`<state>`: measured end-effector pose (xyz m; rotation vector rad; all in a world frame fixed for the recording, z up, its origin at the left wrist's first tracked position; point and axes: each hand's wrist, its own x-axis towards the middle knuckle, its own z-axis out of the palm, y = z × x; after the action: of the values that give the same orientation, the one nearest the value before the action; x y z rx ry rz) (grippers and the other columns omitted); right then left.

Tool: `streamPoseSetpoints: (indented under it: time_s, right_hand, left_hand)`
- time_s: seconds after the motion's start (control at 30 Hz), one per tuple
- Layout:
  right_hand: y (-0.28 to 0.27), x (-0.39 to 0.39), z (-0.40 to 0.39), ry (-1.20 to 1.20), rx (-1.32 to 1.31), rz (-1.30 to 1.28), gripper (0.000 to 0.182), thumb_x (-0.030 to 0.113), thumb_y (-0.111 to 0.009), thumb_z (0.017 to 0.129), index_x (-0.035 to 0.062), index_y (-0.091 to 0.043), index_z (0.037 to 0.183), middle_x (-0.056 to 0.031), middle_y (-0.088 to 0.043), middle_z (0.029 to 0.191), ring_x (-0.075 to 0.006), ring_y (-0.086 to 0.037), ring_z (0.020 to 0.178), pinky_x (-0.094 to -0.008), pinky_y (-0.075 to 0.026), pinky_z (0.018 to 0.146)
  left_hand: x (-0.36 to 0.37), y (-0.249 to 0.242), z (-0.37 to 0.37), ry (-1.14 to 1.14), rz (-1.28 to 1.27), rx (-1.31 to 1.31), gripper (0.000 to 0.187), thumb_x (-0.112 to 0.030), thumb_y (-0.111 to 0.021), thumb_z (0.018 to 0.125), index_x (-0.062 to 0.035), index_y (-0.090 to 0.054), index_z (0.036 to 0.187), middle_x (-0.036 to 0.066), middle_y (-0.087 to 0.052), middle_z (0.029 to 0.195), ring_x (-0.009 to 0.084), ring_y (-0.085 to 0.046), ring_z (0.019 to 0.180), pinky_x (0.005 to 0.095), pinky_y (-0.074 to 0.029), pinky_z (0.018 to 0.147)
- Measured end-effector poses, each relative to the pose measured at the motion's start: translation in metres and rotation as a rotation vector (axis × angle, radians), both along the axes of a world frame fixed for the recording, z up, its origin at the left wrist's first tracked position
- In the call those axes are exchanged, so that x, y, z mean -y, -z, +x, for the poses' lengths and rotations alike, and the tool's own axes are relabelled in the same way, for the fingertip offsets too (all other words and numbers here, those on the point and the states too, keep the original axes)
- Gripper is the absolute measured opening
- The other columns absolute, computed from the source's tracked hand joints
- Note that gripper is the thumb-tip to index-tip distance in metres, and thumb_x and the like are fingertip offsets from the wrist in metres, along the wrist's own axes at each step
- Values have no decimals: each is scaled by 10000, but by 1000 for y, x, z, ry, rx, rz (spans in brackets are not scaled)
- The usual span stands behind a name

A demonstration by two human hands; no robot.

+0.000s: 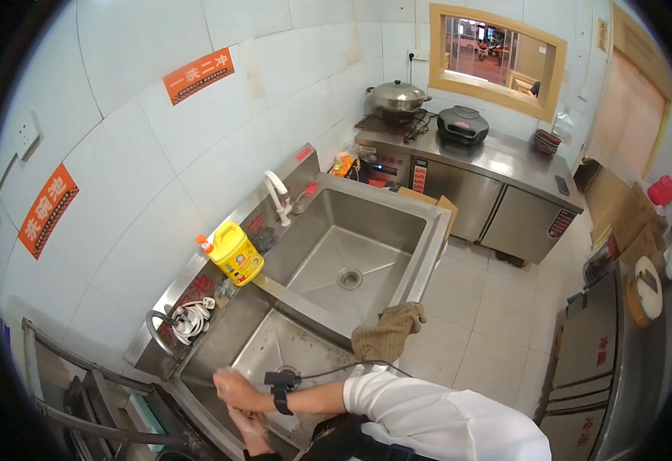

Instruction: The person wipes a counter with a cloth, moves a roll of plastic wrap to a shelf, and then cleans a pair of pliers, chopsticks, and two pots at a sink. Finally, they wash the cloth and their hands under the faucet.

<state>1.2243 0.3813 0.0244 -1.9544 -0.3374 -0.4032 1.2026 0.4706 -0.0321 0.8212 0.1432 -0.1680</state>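
Note:
My two hands are together over the near sink basin (255,349), by its left wall. My right hand (238,390) is on top, its fingers curled in and a little blurred; what is in them, if anything, I cannot make out. Just below, my left hand (251,425) touches or nearly touches it, and its fingers are mostly hidden. A dark band with a small black device (281,388) is on my right wrist. The curved metal tap (154,330) and a coiled white hose (190,321) are on the ledge beyond my hands.
A yellow detergent jug (236,255) stands on the back ledge near the divider. The far basin (344,250) has a white tap (276,196). A brown cloth (386,332) hangs over the front rim. A metal rack (82,415) stands close on the left.

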Motion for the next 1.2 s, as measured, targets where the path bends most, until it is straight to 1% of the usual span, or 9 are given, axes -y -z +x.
streamPoseSetpoints:
  time_s: [0.13,0.33,0.47,0.73,0.83,0.87,0.93,1.07,1.2]
  right_hand:
    - [-13,-4,0,268,-4,165,121,64,-515,675,52,-431,762,-144,-445,727,-327,-432,784,-399,-346,632]
    - [-15,-15,-54,-115,411,175,125,75,-513,668,37,-400,707,-129,-423,696,-292,-419,772,-392,-336,621]
    - [-7,-10,1,30,-50,367,114,80,-529,667,40,-422,664,-116,-416,661,-304,-434,678,-365,-360,580]
    - [-12,-19,-55,-230,197,219,226,140,-546,718,29,-469,898,-156,-443,953,-331,-427,907,-427,-346,750]
    - [68,-63,-17,268,118,173,135,133,-442,799,27,-476,877,-149,-460,962,-307,-429,924,-405,-347,821]
    - [64,-38,-10,61,113,338,135,131,-430,807,21,-489,856,-144,-481,935,-291,-440,911,-405,-352,812]
    - [52,13,-1,-346,24,686,163,128,-406,822,8,-516,814,-136,-525,882,-259,-460,884,-405,-361,793]
    - [-10,77,22,-164,-20,-333,185,184,-522,785,49,-572,900,-110,-579,842,-222,-533,816,-338,-421,738]
    - [-40,101,27,-154,-356,581,169,193,-555,810,34,-609,792,38,-561,725,-37,-476,687,-193,-388,635]
  left_hand:
    - [25,-46,-14,-34,-9,-279,283,-284,-377,869,-77,-452,1047,26,-515,906,149,-521,715,262,-451,556]
    - [-32,10,3,264,-210,317,275,-300,-374,868,-77,-470,996,15,-533,861,148,-523,664,278,-443,522]
    - [-18,36,2,-114,78,-42,275,-308,-372,867,-77,-479,971,10,-542,839,147,-525,639,286,-440,505]
    - [-34,4,1,281,-214,293,306,-344,-354,879,-126,-483,1050,21,-534,1007,160,-505,946,322,-413,795]
    - [-15,12,18,592,-447,429,305,-326,-349,882,-122,-476,1070,25,-523,1037,166,-484,993,328,-392,845]
    - [17,-44,-18,226,-752,-70,345,-297,-352,877,-104,-434,1151,39,-474,1142,179,-419,1100,341,-321,940]
    - [32,-58,-27,110,138,137,413,-233,-369,867,-80,-354,1250,64,-396,1257,193,-402,1138,329,-303,970]
    - [26,-97,-30,0,154,-183,357,-274,-457,877,-99,-412,1184,14,-516,1023,90,-510,768,233,-433,636]
    - [-16,-88,-29,49,459,-115,322,-159,-524,831,-96,-432,1134,-1,-538,861,59,-466,636,183,-375,504]
